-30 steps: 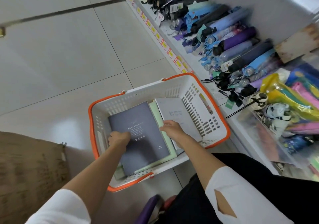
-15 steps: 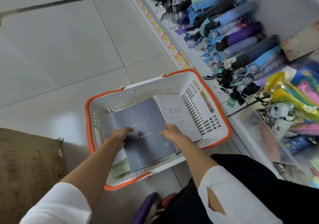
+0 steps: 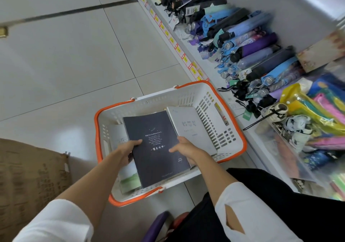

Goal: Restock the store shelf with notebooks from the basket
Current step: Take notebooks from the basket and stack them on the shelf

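The left hand [image 3: 127, 149] grips the dark notebook [image 3: 156, 148] at its 9 o'clock edge and the right hand [image 3: 186, 148] at 3 o'clock, both inside the basket [image 3: 168, 100]. It looks light, thin, slightly floppy and smooth-covered, so holding both long edges should suit it.

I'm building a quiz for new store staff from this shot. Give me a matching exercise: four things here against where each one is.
1 dark notebook
2 grey notebook
3 umbrellas
4 cardboard box

A on the shelf
B on the floor
C gripped by left hand and right hand
D in the basket, not gripped

Pairs: 1-C, 2-D, 3-A, 4-B
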